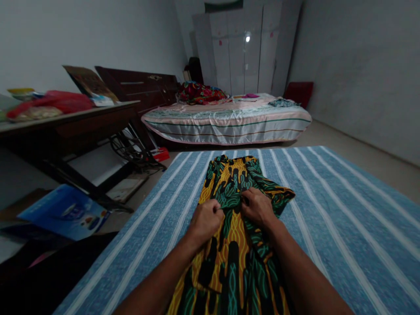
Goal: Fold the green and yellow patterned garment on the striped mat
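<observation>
A patterned garment (234, 245) in black, green and yellow lies lengthwise on a blue bed cover with white stripes (328, 210). My left hand (207, 217) is closed, pinching a fold of the cloth near its middle. Just to the right, my right hand (257, 205) also grips the fabric between thumb and fingers. A stretch of green cloth runs between the two hands. One part of the garment spreads out to the right, past my right hand. Its near end runs out of view at the bottom. Exactly what kind of garment it is, I cannot tell.
Behind stands another bed (226, 124) with a shiny striped cover and a red floral bundle (201, 92). At left is a table (65, 124) bearing a red plastic bag (67, 101); below it lies a blue box (67, 213). A white wardrobe (236, 52) is at the back.
</observation>
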{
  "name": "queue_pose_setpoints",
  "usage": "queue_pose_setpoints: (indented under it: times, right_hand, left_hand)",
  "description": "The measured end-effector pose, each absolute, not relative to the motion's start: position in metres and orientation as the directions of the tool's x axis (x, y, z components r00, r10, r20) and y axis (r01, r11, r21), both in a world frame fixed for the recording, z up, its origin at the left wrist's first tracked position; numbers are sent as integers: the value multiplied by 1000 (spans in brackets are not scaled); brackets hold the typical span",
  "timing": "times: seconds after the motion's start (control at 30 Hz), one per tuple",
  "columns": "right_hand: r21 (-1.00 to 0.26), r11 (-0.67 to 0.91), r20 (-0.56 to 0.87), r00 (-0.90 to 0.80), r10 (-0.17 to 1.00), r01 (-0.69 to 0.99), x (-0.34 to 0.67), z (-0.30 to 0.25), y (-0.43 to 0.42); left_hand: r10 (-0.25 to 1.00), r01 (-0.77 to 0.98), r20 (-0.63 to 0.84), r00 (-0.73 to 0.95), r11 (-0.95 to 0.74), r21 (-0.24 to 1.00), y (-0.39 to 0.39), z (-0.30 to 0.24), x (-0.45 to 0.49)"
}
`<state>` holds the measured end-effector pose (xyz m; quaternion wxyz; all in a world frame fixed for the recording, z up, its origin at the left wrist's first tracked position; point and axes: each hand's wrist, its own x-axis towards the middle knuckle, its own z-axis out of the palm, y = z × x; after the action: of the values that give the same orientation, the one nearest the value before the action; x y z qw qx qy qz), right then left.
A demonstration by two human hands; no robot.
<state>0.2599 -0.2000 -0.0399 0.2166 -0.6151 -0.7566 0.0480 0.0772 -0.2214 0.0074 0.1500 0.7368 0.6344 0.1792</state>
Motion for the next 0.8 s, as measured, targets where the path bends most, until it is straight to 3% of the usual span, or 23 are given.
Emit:
queue_pose_setpoints:
  times: [0.1, 0.27, 0.57, 0.8]
  right_hand:
    - [-330, 252, 275, -162, 948, 910, 259, -40, -200]
    - [-324, 255, 283, -163, 945, 911, 255, -38, -201]
    - [-226, 221, 248, -163, 955, 949, 244, -34, -201]
    - [-260, 179, 259, -110, 960, 949, 240, -35, -202]
  left_hand:
    - [996, 776, 72, 46, -81, 626, -216, 14, 63]
    - [999, 679, 49, 19, -49, 733, -218, 18, 58]
    - [988, 660, 27, 149, -119, 742, -225, 21, 72]
    - [955, 752, 61, 289, -266, 603, -176, 20, 78]
